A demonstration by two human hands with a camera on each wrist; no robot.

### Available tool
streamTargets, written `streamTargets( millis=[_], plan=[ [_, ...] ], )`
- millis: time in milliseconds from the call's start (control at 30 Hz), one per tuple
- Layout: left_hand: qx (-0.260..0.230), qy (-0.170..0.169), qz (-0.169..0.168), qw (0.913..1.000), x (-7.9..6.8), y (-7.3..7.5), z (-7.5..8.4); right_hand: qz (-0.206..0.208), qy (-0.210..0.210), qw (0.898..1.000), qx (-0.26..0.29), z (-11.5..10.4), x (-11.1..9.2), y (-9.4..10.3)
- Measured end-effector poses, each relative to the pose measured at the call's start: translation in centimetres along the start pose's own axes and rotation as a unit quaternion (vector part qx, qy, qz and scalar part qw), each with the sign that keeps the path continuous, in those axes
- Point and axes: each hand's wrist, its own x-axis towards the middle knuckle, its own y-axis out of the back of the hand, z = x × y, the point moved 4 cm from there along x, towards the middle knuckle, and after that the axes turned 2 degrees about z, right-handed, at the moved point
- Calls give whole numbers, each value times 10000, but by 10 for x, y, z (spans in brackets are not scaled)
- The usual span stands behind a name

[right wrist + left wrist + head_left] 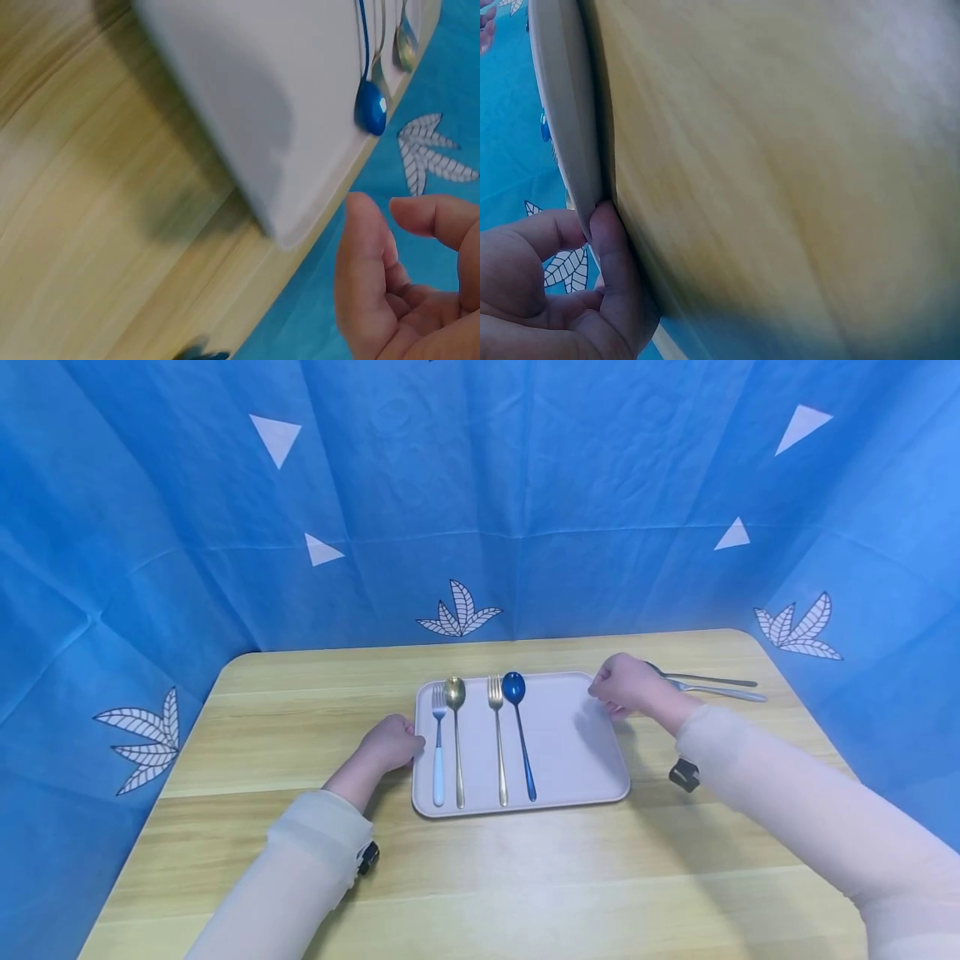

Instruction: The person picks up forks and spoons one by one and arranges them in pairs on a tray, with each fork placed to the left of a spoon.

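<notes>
My left hand [390, 743] pinches the left rim of a pale rectangular tray [573, 752]; the left wrist view shows thumb and finger on the tray's edge [559, 90]. Across the tray, side by side, lie a fork with a light blue handle [438, 775], a gold spoon [455, 695], a gold fork [499, 739] and a blue spoon [514, 688]. Near the far right corner hovers my right hand [628, 683]. In the right wrist view, thumb and forefinger of this hand [420, 285] stand apart, with nothing between them.
Right of the tray, two more pieces of cutlery lie on the table, a dark handle [716, 678] and a silver handle [727, 692], their heads partly hidden by my right hand. The wooden table [480, 877] ends at a blue curtain [600, 577] behind and at the sides.
</notes>
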Motion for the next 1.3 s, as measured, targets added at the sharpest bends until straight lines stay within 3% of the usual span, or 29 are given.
streamTargets(
  millis=[333, 600, 867, 1067, 1300],
  plan=[
    [31, -41, -4, 10000, 0, -1, 1, 87, 61, 9998, 195, 27, -4, 30],
    [2, -40, 6, 10000, -1, 0, 1, 269, 33, 9996, -12, 42, -3, 55],
    [-9, -52, 22, 10000, -3, 1, 2, 395, -38, 9991, 177, 59, 0, 70],
    [-59, -40, 15, 10000, -5, 2, 3, 496, -83, 9987, -26, 67, -3, 79],
    [-29, -37, -1, 10000, -4, 2, 3, 564, 98, 9959, -694, 77, 0, 90]
  ],
)
